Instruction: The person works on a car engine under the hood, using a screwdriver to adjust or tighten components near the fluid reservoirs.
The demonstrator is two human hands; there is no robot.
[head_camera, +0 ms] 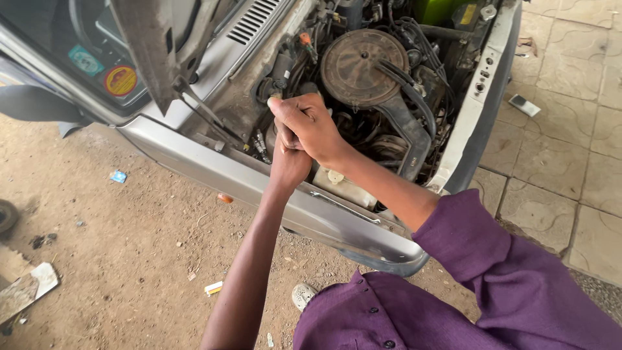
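Both my hands meet over the open engine bay of a silver car (214, 170). My right hand (310, 124) is closed in a fist with the thumb up, wrapped over the fingers of my left hand (288, 163), which comes up from below. Whatever they grip is hidden inside the fist. They hover just left of the round brown air cleaner housing (364, 65) and above a white fluid reservoir (340, 185). Purple sleeves cover my right arm and chest.
The raised hood (148, 52) leans at the upper left. Black hoses (418, 97) cross the engine. A small flat device (523, 105) lies on the paving slabs at right. Dirt ground with litter spreads at left; my shoe (303, 296) stands by the fender.
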